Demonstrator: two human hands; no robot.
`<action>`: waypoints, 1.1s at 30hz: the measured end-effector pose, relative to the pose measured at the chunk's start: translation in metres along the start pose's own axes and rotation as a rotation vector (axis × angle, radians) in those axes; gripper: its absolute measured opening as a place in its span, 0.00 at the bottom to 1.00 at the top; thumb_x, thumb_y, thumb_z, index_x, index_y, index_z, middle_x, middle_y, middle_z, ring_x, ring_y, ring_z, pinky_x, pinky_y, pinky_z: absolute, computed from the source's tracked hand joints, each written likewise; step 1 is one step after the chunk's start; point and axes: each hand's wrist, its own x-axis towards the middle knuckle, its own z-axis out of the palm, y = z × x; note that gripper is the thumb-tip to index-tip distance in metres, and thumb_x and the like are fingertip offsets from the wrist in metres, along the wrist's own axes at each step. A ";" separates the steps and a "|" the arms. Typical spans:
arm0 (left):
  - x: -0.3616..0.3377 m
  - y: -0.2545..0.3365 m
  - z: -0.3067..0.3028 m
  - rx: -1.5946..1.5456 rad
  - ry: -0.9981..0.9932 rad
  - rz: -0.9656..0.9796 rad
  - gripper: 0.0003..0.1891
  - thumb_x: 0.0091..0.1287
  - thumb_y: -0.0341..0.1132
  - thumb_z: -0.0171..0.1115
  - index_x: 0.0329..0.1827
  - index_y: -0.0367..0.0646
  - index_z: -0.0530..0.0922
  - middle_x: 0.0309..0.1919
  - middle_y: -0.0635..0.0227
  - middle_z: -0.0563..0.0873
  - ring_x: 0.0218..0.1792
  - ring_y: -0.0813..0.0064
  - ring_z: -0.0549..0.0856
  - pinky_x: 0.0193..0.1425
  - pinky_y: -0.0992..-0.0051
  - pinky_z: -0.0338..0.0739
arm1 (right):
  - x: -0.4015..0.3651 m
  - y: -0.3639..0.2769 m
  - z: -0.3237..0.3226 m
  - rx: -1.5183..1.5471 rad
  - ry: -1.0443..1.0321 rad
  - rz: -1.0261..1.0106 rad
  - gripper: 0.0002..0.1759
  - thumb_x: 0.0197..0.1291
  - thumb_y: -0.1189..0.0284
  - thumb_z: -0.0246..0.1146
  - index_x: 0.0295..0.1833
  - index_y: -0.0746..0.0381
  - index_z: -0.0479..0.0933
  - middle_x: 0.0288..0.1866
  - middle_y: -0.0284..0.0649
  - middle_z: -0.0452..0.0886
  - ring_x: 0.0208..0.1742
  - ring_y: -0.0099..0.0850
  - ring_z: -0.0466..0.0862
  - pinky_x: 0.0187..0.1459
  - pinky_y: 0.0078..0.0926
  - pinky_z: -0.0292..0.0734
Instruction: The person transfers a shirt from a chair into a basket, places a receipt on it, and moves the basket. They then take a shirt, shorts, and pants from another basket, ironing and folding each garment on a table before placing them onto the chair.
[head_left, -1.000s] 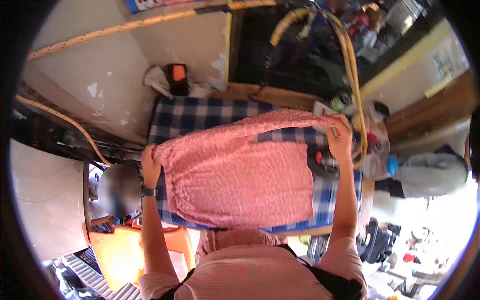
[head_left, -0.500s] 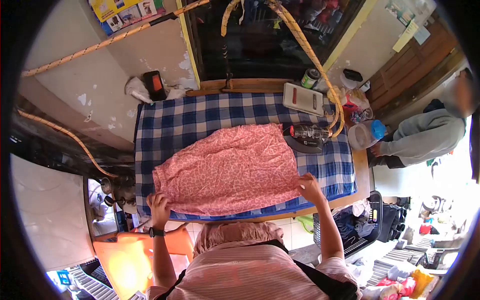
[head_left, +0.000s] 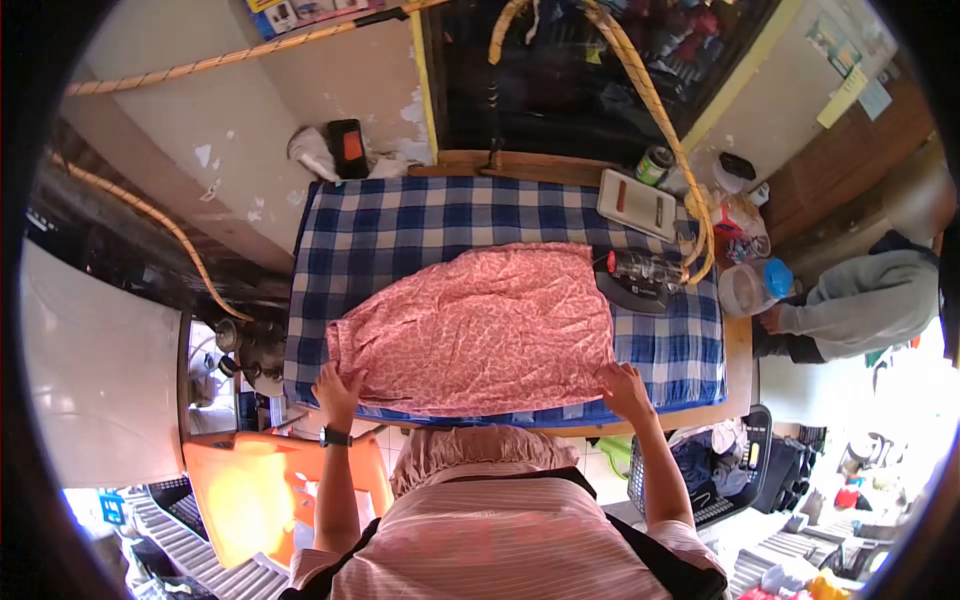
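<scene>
A pink patterned garment (head_left: 480, 328) lies spread on the blue-and-white checked table cover (head_left: 400, 220). My left hand (head_left: 338, 388), with a watch on its wrist, rests palm down on the garment's near left corner. My right hand (head_left: 624, 386) presses flat on the near right corner, fingers apart. Neither hand grips the cloth. A dark clothes iron (head_left: 636, 277) sits on the cover just right of the garment.
A white board (head_left: 636, 204), a can (head_left: 655, 163) and bottles stand at the table's far right. A seated person in grey (head_left: 860, 305) is to the right, near a blue-lidded jar (head_left: 752, 286). An orange chair (head_left: 250, 490) is at near left; a laundry basket (head_left: 712, 470) at near right.
The garment, held up by both hands a second ago, has been lowered and laid flat on the table. My hands let go of its corners and now lie flat on its near edge.
</scene>
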 end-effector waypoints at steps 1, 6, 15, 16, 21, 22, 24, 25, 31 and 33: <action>0.002 0.001 0.001 0.000 0.011 -0.011 0.19 0.62 0.45 0.65 0.49 0.43 0.76 0.39 0.57 0.81 0.41 0.52 0.79 0.46 0.54 0.69 | 0.002 0.006 0.000 -0.007 -0.037 -0.015 0.14 0.46 0.78 0.65 0.42 0.56 0.79 0.41 0.39 0.81 0.46 0.43 0.79 0.53 0.41 0.71; 0.035 -0.010 -0.002 -0.632 -0.185 -0.203 0.14 0.67 0.42 0.64 0.35 0.38 0.79 0.25 0.68 0.81 0.29 0.77 0.77 0.38 0.77 0.68 | 0.017 0.039 -0.014 0.185 -0.184 -0.061 0.05 0.49 0.78 0.65 0.34 0.59 0.79 0.34 0.42 0.81 0.47 0.45 0.80 0.49 0.42 0.74; 0.080 0.003 -0.065 -1.051 -0.096 -0.376 0.21 0.68 0.49 0.63 0.24 0.43 0.73 0.24 0.85 0.70 0.28 0.90 0.64 0.29 0.80 0.60 | 0.020 0.002 -0.088 -0.253 0.405 -0.325 0.09 0.50 0.79 0.59 0.38 0.61 0.73 0.45 0.41 0.80 0.47 0.43 0.79 0.49 0.42 0.73; 0.075 0.001 -0.066 -0.837 -0.128 -0.365 0.23 0.67 0.50 0.65 0.24 0.41 0.71 0.23 0.82 0.67 0.28 0.87 0.63 0.27 0.77 0.58 | 0.008 0.027 -0.066 -0.316 0.321 -0.360 0.13 0.47 0.78 0.60 0.42 0.60 0.77 0.46 0.39 0.79 0.48 0.40 0.79 0.48 0.42 0.74; 0.032 -0.030 -0.008 -0.486 -0.121 -0.218 0.22 0.64 0.50 0.66 0.27 0.39 0.73 0.20 0.72 0.69 0.25 0.78 0.65 0.28 0.72 0.60 | -0.022 0.030 -0.020 -0.238 0.237 -0.307 0.21 0.44 0.79 0.61 0.49 0.59 0.79 0.48 0.39 0.79 0.50 0.39 0.78 0.51 0.40 0.74; 0.026 -0.030 -0.003 -0.337 -0.168 -0.238 0.21 0.63 0.51 0.67 0.30 0.40 0.75 0.20 0.68 0.72 0.26 0.74 0.69 0.31 0.70 0.63 | -0.026 0.036 -0.011 -0.180 0.236 -0.300 0.22 0.43 0.79 0.61 0.50 0.59 0.80 0.49 0.38 0.79 0.51 0.39 0.78 0.53 0.40 0.74; 0.014 -0.027 0.006 -0.245 -0.103 -0.226 0.21 0.62 0.53 0.66 0.36 0.41 0.75 0.27 0.64 0.76 0.32 0.67 0.73 0.38 0.64 0.65 | -0.028 0.032 -0.012 -0.187 0.136 -0.261 0.22 0.43 0.78 0.62 0.49 0.58 0.80 0.49 0.38 0.79 0.51 0.39 0.78 0.53 0.40 0.74; 0.013 -0.022 0.010 -0.146 -0.038 -0.222 0.23 0.62 0.55 0.65 0.43 0.43 0.76 0.34 0.61 0.80 0.38 0.61 0.78 0.46 0.59 0.67 | -0.027 0.026 -0.012 -0.186 0.030 -0.226 0.22 0.42 0.78 0.62 0.48 0.57 0.80 0.49 0.39 0.79 0.52 0.40 0.78 0.54 0.40 0.74; 0.062 0.112 -0.008 -0.090 0.153 0.247 0.23 0.68 0.48 0.58 0.60 0.44 0.72 0.54 0.56 0.77 0.58 0.50 0.74 0.61 0.50 0.63 | 0.058 -0.019 -0.031 0.120 0.205 0.153 0.10 0.56 0.74 0.60 0.44 0.63 0.78 0.44 0.52 0.81 0.44 0.52 0.81 0.42 0.45 0.78; 0.082 0.162 0.011 -0.427 0.006 0.478 0.18 0.67 0.39 0.59 0.58 0.43 0.74 0.54 0.54 0.77 0.56 0.50 0.75 0.62 0.52 0.66 | 0.110 -0.012 -0.011 0.056 0.358 0.112 0.11 0.60 0.72 0.59 0.46 0.66 0.77 0.41 0.55 0.81 0.41 0.53 0.82 0.39 0.44 0.77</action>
